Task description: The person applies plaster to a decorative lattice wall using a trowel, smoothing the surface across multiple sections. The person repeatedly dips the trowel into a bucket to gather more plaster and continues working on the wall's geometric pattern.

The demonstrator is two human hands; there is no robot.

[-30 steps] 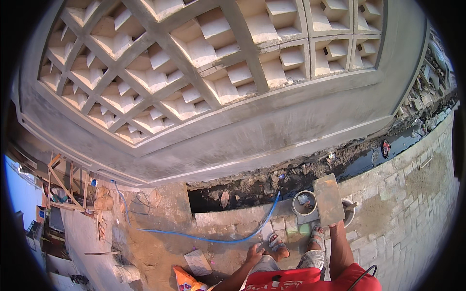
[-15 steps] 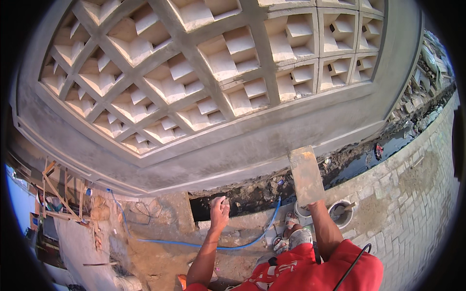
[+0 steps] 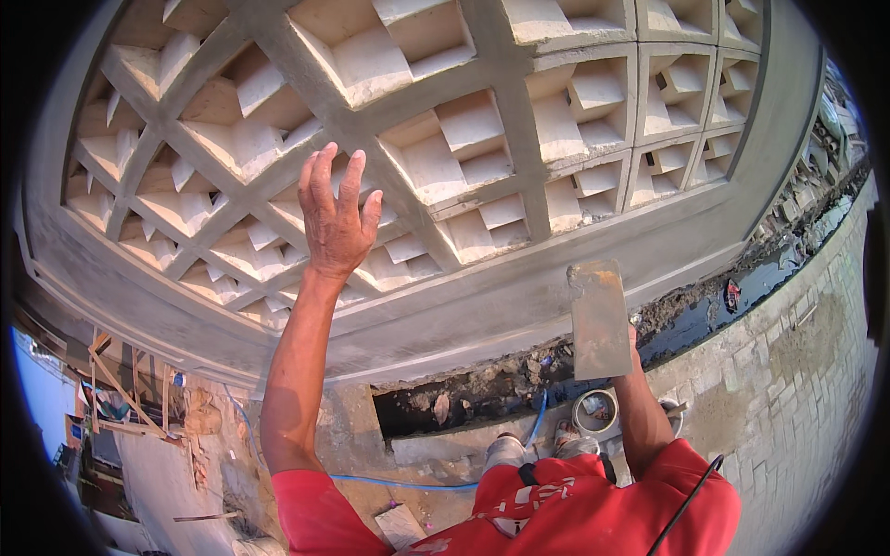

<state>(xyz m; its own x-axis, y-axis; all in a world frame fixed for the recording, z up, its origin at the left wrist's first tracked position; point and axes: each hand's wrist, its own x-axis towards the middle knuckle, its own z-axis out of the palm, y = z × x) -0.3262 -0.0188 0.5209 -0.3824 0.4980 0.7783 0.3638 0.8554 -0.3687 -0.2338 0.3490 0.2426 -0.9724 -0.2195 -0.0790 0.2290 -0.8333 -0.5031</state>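
My left hand (image 3: 334, 222) is raised in front of the concrete lattice wall (image 3: 352, 116), fingers spread and holding nothing; I cannot tell whether its fingertips touch the wall. My right hand (image 3: 628, 346) is closed on a rectangular metal plastering trowel (image 3: 598, 315) with a smeared, stained blade. The trowel stands in front of the plain grey plastered band (image 3: 464, 320) below the lattice, its blade covering most of my hand. Below it, a white bucket (image 3: 594, 412) holds something I cannot make out; a second pail (image 3: 677, 422) is partly hidden by my right forearm.
A drain (image 3: 700, 315) with dark water and rubble runs along the wall's foot, beside a paved edge (image 3: 779, 389). A blue hose (image 3: 389, 483) crosses the ground. Timber framing (image 3: 130, 380) is at far left, debris (image 3: 797, 195) at far right.
My left hand has risen from low beside my body to the lattice, opening its fingers. My right hand has lifted the trowel up from above the buckets toward the wall.
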